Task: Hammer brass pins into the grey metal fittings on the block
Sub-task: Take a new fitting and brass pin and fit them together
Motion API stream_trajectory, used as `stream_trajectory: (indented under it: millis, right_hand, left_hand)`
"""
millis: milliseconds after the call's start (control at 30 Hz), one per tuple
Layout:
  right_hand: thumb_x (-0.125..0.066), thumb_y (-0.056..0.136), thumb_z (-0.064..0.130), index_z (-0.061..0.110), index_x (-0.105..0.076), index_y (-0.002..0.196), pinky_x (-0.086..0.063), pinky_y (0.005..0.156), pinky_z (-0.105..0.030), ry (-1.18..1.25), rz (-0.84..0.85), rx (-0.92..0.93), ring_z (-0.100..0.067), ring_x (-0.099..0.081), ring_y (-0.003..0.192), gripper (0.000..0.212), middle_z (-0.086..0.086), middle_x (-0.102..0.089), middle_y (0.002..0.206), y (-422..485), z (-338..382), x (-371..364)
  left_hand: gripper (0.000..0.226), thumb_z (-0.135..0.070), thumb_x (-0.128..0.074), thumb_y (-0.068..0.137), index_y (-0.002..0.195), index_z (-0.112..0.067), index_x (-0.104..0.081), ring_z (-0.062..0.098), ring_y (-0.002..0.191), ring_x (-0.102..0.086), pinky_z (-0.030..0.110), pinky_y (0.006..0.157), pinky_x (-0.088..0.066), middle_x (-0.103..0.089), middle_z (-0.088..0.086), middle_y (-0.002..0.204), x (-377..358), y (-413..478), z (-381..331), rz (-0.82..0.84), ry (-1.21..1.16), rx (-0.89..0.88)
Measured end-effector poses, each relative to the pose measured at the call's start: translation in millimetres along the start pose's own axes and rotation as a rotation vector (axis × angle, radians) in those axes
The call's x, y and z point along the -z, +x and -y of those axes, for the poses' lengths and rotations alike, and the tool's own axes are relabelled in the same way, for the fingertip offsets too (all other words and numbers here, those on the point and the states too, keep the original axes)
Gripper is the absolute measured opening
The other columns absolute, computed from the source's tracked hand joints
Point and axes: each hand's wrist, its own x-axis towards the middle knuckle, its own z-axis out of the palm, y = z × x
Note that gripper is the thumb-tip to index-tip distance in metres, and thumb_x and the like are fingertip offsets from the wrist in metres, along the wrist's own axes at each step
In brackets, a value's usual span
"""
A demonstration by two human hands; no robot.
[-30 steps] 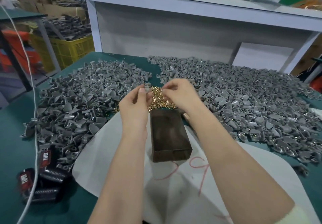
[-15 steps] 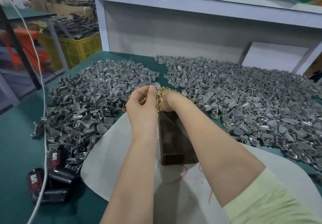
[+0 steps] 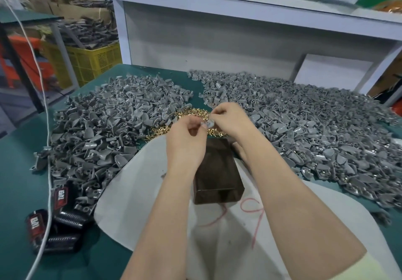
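Green bench top (image 3: pixel 15 192) takes up most of the shot; two huge heaps of grey metal fittings sit on it, left heap (image 3: pixel 102 131) and right heap (image 3: pixel 315 131), with a strip of green between them at the back; a white sheet (image 3: pixel 134 192) lies in front, its edges running up to both heaps; the dark block (image 3: pixel 217 175) sits on that sheet, dead centre, nothing on top of it; just behind the block there's a scatter of brass pins (image 3: pixel 191 114). Both hands are up over the block's far end; left hand (image 3: pixel 187 140) and right hand (image 3: pixel 230 118) have fingers curled in, pinching one grey fitting (image 3: pixel 208 124) between them; can't tell if a pin is in there too, way too small.
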Motion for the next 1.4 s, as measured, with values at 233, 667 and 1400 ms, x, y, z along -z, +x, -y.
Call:
stream_trajectory:
  millis: [233,667,1400]
  right_hand:
    - [-0.061,0.084,0.013,0.019,-0.069,0.084,-0.044,0.074,-0.024,-0.201,0.023,-0.004,-0.014,-0.058,0.079,0.010,0.002,-0.065,0.087,-6.2,-15.5,7.1]
    - [-0.066,0.081,0.013,0.006,-0.044,0.066,-0.037,0.049,-0.025,-0.656,0.324,-0.112,-0.019,-0.047,0.059,0.027,-0.007,-0.049,0.071,31.9,25.1,-58.0]
    - [-0.064,0.087,0.010,0.019,-0.060,0.072,-0.055,0.075,-0.034,0.158,-0.029,-0.033,-0.020,-0.062,0.072,0.017,-0.004,-0.065,0.077,-5.7,2.1,6.2]
  left_hand:
    - [0.012,-0.013,-0.060,0.091,0.084,-0.022,-0.061,0.006,0.085,-0.059,0.012,0.073,-0.044,-0.063,-0.007,0.088,14.5,5.9,-2.7,-0.349,-0.381,0.156]
    - [0.015,-0.011,-0.055,0.093,0.085,-0.023,-0.059,0.005,0.087,-0.057,0.024,0.090,-0.045,-0.060,-0.007,0.090,12.6,6.8,-5.4,-0.473,-0.678,0.316]
    - [0.005,-0.017,-0.062,0.090,0.091,-0.021,-0.064,-0.001,0.074,-0.054,0.005,0.059,-0.038,-0.058,-0.016,0.078,1.4,-0.8,-1.1,0.010,0.053,0.037]
